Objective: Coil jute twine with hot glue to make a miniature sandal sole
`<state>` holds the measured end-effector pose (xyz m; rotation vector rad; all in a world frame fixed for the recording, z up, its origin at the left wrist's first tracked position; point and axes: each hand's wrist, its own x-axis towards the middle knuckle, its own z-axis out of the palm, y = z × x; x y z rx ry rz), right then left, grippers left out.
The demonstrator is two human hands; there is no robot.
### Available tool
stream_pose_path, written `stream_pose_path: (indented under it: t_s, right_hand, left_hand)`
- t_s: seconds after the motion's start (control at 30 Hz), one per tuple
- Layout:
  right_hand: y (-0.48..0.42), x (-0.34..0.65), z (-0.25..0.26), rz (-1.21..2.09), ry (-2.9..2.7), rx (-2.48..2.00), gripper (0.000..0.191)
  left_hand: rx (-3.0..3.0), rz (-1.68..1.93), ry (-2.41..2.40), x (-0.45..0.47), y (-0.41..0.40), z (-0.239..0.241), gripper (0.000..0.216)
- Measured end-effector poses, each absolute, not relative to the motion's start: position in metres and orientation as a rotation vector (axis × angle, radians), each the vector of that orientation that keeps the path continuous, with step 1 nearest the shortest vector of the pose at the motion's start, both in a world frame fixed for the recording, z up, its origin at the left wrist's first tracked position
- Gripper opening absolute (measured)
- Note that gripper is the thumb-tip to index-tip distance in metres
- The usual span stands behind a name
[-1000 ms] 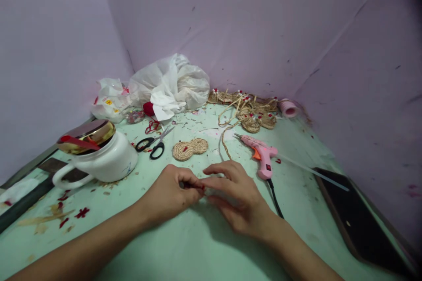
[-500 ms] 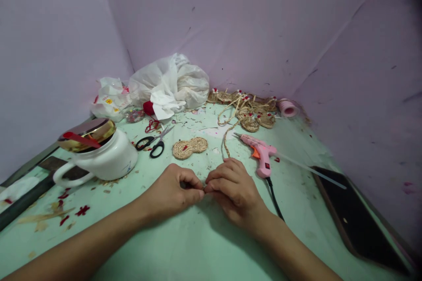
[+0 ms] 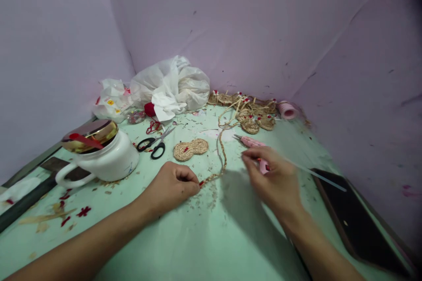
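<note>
My left hand [image 3: 176, 184] pinches the end of a braided straw cord [image 3: 225, 158] between thumb and fingers. A bit of red shows on the cord right at the fingertips. From there the cord curves away across the table toward the back. My right hand [image 3: 273, 175], slightly blurred, hovers over the pink hot glue gun [image 3: 252, 142] and hides most of its handle. Its fingers are bent but apart, with nothing seen between them. Beyond my left hand lies a flat figure-eight piece of coiled braid [image 3: 191, 149] with a small red mark.
Black-handled scissors [image 3: 154, 144] lie left of the coiled piece, near a white mug [image 3: 114, 158] with a gold lid. Finished braided pieces [image 3: 250, 120] and a pink spool [image 3: 286, 110] sit by the wall. A white plastic bag [image 3: 194, 83] stands behind; a dark phone [image 3: 362, 224] lies right.
My right hand has let go of the cord end and moved right, over the glue gun. My left hand stays on the cord, more of which now shows.
</note>
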<state>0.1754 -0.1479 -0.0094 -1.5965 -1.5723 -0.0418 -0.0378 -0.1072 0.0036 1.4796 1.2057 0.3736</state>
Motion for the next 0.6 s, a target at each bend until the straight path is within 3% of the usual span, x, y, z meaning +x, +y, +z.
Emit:
stream_pose_path:
  t_s: [0.17, 0.27, 0.37, 0.53, 0.6]
  right_hand:
    - [-0.154, 0.231, 0.007, 0.191, -1.305, -2.664, 0.05]
    - [-0.153, 0.247, 0.002, 0.334, -1.303, -2.74, 0.059]
    - [-0.145, 0.244, -0.006, 0.44, -1.354, -2.655, 0.053]
    - [-0.133, 0.234, -0.015, 0.501, -1.195, -2.449, 0.019]
    - [-0.132, 0.235, -0.02, 0.602, -1.087, -2.291, 0.018]
  left_hand:
    - [1.531, 0.342, 1.24, -0.039, -0.109, 0.0, 0.014]
    - [1.612, 0.347, 1.233, -0.038, -0.112, -0.004, 0.015]
    - [1.659, 0.335, 1.256, -0.037, -0.113, -0.008, 0.016]
    - [1.655, 0.316, 1.263, -0.038, -0.113, -0.008, 0.016]
    - [1.646, 0.33, 1.247, -0.039, -0.112, -0.008, 0.016]
